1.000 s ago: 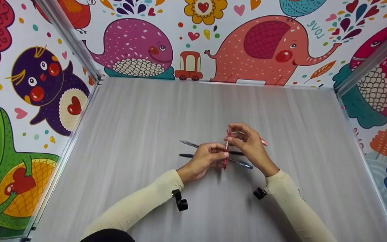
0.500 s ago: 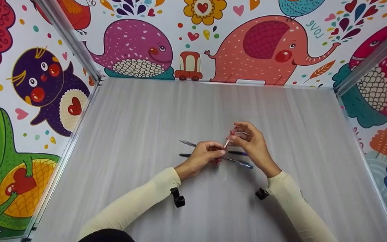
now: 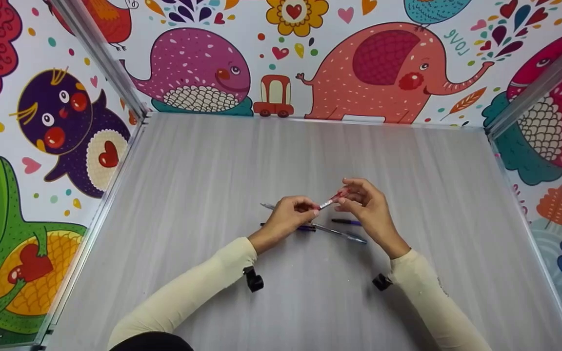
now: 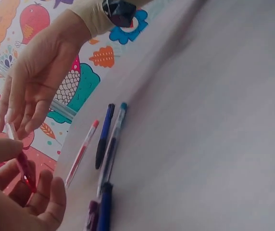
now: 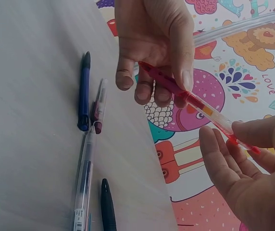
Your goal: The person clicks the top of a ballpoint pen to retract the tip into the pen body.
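A red pen with a clear middle (image 3: 330, 200) is held above the table between both hands, tilted up to the right. The left hand (image 3: 288, 217) pinches its lower end between thumb and fingers. At its upper end, the right hand (image 3: 370, 210) pinches with thumb and fingertips. The right wrist view shows the red pen (image 5: 207, 111) whole, with the thumbs on it. Beneath the hands lie a clear pen with a blue end (image 3: 348, 236), a dark pen (image 3: 345, 222) and a blue pen (image 3: 306, 228), partly hidden by the left hand.
Another pen with a clear barrel (image 3: 267, 206) lies left of the hands. In the left wrist view a clear pen with red ink (image 4: 82, 154) rests beside the others. Printed cartoon walls with metal edge rails (image 3: 493, 132) enclose the grey table (image 3: 222, 161).
The red pen has swung from nearly upright to a slant rising rightward. The left hand has shifted left and slightly away, uncovering more of the blue pen. The right hand has drifted slightly right.
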A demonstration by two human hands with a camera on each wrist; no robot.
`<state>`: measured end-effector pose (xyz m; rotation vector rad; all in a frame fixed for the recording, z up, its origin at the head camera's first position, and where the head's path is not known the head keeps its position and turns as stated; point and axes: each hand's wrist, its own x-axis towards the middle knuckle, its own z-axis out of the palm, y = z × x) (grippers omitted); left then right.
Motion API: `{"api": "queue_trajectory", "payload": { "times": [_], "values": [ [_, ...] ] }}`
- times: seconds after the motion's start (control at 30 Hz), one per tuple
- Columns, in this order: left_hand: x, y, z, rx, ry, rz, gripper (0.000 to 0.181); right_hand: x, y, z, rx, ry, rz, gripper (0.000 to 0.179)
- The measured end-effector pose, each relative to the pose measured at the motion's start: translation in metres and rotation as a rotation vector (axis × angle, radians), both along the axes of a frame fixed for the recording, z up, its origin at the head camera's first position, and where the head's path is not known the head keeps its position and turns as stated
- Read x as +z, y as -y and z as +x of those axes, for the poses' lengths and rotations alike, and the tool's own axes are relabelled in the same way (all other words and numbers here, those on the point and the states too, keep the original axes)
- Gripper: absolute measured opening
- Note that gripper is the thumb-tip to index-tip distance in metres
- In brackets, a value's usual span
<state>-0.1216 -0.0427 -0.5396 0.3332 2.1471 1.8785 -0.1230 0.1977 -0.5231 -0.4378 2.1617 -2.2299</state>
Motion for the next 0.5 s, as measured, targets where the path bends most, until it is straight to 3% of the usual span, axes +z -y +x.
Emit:
{"api": "queue_trajectory", "payload": {
  "times": [0.13,0.5],
  "values": [
    [0.0,0.005,-0.004,0.001,-0.057,-0.065,0.011,-0.002,0.0,0.001,-0.013,-0.018,0.034,0.045],
    [-0.005,0.019,-0.021,-0.042,-0.11,-0.123,0.014,-0.007,0.003,0.003,-0.057,-0.027,0.109,0.039]
  ]
}}
